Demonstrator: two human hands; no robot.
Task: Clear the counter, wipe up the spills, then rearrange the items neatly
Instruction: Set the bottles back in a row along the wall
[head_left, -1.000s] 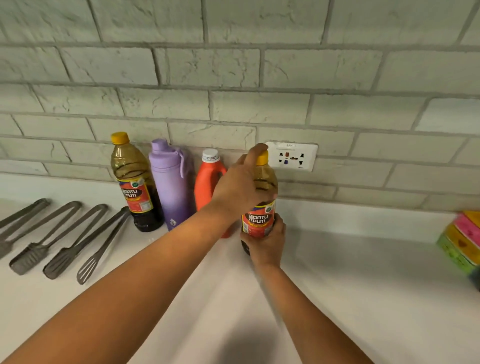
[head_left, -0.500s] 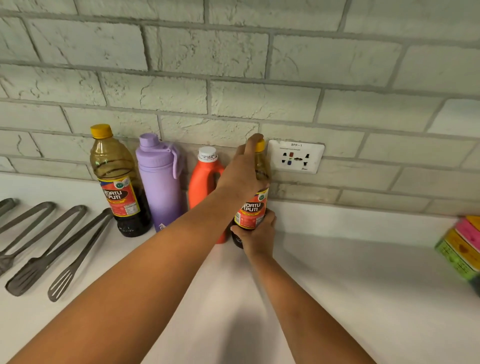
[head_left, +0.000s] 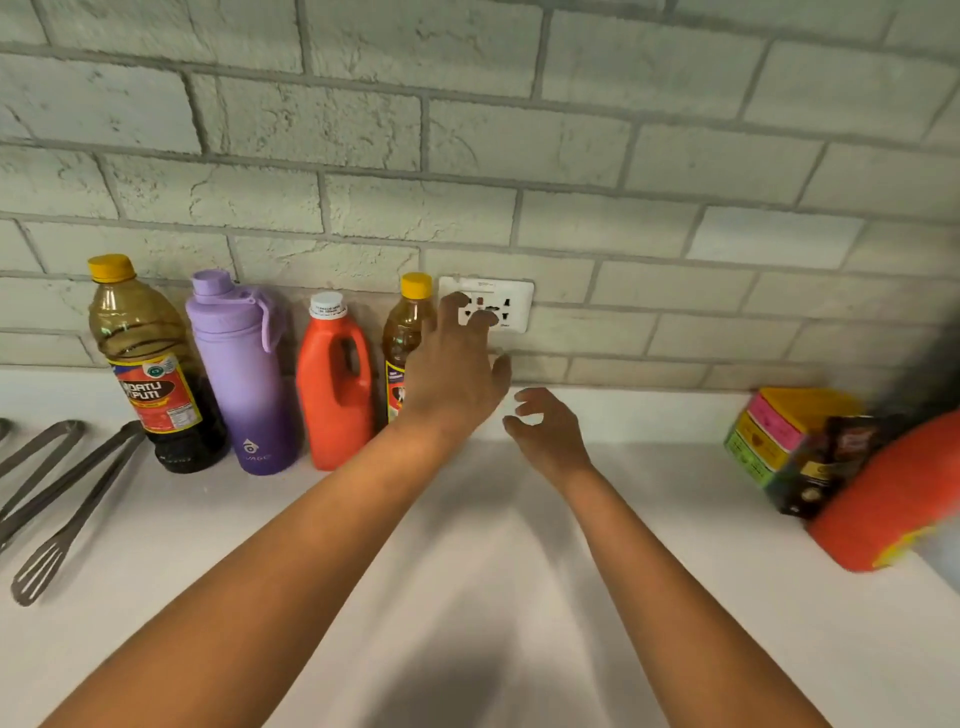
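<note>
White counter (head_left: 649, 545) runs below me, the small bottle (head_left: 408, 332) stands tall mid-frame just left of my left hand (head_left: 452, 379), nearer than my right hand (head_left: 545, 431); both hands hold nothing, fingers loose.

A broad stretch of bare white counter (head_left: 467, 597) is left open between the row of four bottles (head_left: 332, 395) standing along the brick wall (head_left: 467, 156) and the stacked coloured boxes (head_left: 769, 441) at the right. The left side is blocked by metal tongs (head_left: 62, 493); the right edge is crowded by an orange container (head_left: 883, 499).
</note>
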